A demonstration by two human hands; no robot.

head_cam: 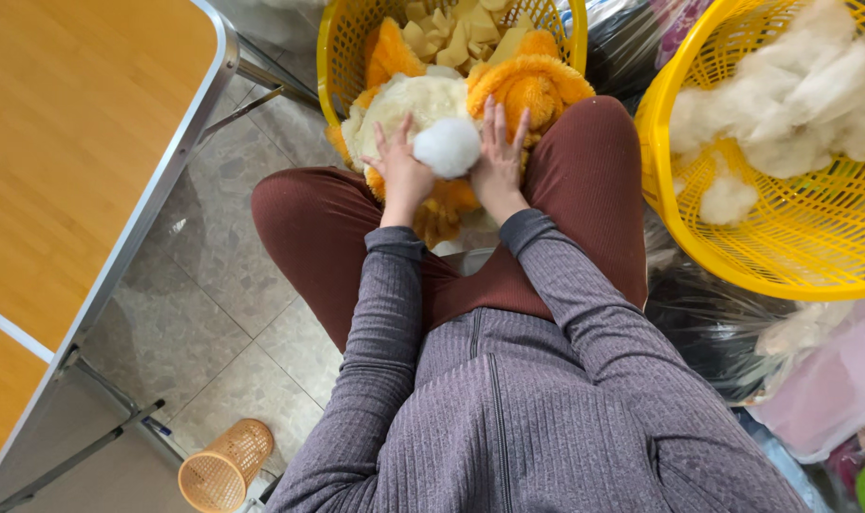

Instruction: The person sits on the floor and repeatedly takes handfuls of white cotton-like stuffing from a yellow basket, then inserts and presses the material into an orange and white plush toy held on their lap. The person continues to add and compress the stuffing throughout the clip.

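Two yellow baskets hem the knees — one ahead [332, 38], one to the right [736, 256]. The worktop [81, 142] walls the left; between lies open tiled floor [214, 285]. Bags [831, 380] seemingly crowd the right.

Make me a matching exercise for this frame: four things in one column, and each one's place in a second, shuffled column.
Things:
1. white stuffing ball
2. yellow basket of loose stuffing
3. small tan wicker basket
4. wooden folding table

Places:
A. lying tipped on the tiled floor, bottom left
B. between the left hand and right hand, against the orange plush toy
C. along the left edge of the view
D. at the right, beside the person's knee

Pairs: 1-B, 2-D, 3-A, 4-C
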